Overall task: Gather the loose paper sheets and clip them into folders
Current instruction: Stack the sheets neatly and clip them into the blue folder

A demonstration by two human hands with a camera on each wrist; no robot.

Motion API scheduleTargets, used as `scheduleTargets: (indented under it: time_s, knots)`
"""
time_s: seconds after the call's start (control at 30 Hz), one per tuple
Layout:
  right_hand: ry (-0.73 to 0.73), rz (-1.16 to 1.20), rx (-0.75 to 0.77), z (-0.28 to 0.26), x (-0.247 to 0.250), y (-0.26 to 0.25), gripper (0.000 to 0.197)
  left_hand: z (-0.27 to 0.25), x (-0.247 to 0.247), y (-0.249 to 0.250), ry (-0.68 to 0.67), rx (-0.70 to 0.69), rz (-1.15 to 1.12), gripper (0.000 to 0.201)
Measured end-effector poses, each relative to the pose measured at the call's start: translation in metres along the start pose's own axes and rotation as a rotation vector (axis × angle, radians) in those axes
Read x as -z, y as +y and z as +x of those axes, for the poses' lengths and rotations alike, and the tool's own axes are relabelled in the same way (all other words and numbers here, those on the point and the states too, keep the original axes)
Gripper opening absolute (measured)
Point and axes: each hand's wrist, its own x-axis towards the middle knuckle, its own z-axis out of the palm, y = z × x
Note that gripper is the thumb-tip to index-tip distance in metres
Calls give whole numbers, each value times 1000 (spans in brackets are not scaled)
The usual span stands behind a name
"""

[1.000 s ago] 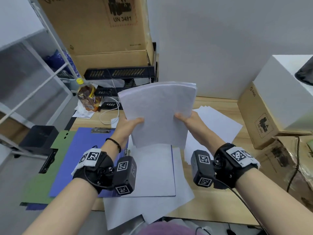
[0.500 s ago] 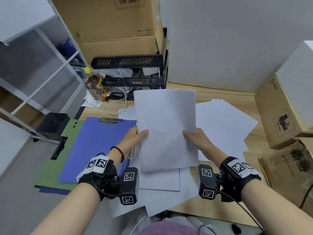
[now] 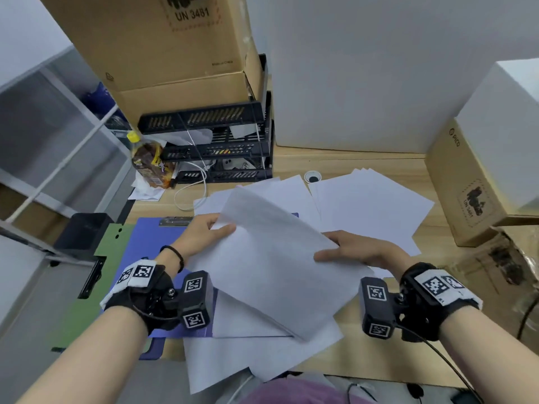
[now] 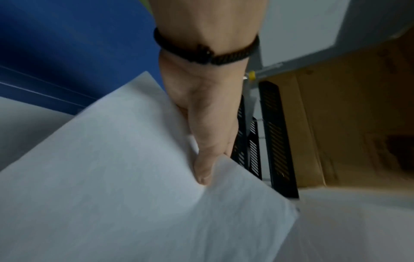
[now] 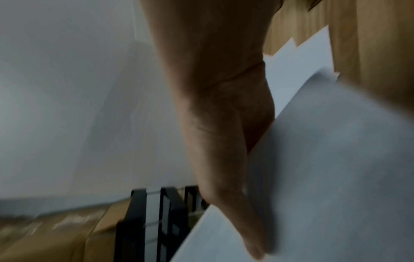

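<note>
While I hold the stack [image 3: 271, 266] tilted over the surface [image 3: 364, 357], my left hand [image 3: 201, 234] pinches its left edge and my right hand [image 3: 358, 249] grips its right edge. I think two hands keep the sheets from sliding apart. Below waits the blue folder [image 3: 151, 243], clip [image 3: 176, 221] at its far end. More loose sheets [image 3: 370, 205] lie near.

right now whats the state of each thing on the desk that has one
paper stack: held off the desk, tilted
left hand: pinches the stack's left edge
right hand: grips the stack's right edge
blue clipboard folder: flat, nothing under its clip
loose sheets: scattered flat, ungathered
bottle: capped, tilted against the black trays
</note>
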Motion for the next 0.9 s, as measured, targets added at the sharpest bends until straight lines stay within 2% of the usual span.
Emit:
scheduleTargets:
  time_s: [0.07, 0.13, 0.17, 0.2, 0.27, 0.3, 0.4, 0.47, 0.57, 0.67, 0.73, 0.8, 0.9]
  knots:
    - [-13, 165, -31, -7, 7, 20, 48, 0, 9, -15, 77, 75, -114, 17]
    - [18, 413, -19, -8, 11, 39, 64, 1, 11, -24, 167, 128, -199, 15]
    - [51, 513, -1, -6, 11, 44, 62, 1, 8, -26, 193, 144, -231, 15]
    - [99, 569, 22, -4, 11, 44, 52, 3, 4, -26, 205, 150, -271, 16]
    - [248, 563, 64, -1, 11, 32, 27, 5, -7, -19, 199, 124, -351, 22]
    - [322, 556, 91, 0, 14, 24, 23, 6, -13, -11, 202, 99, -384, 26]
    - [487, 585, 231, -5, 24, -6, 19, 10, -27, 21, 195, -23, -458, 35]
    - [578, 570, 331, -11, 29, -25, 15, 12, -33, 41, 169, -122, -492, 32]
    - [672, 559, 406, -14, 28, -28, 16, 10, -45, 50, 168, -167, -441, 31]
    - [641, 500, 301, -11, 13, 12, 25, 5, -58, 20, 142, -58, -334, 34]
    - [548, 453, 164, -9, -4, 50, 32, -2, -68, -6, 65, 90, -226, 32]
    - [509, 448, 89, -7, -20, 73, 44, -8, -80, -19, 61, 209, -181, 30]
    - [565, 468, 64, -2, -22, 68, 45, -4, -86, -17, 117, 178, -201, 32]
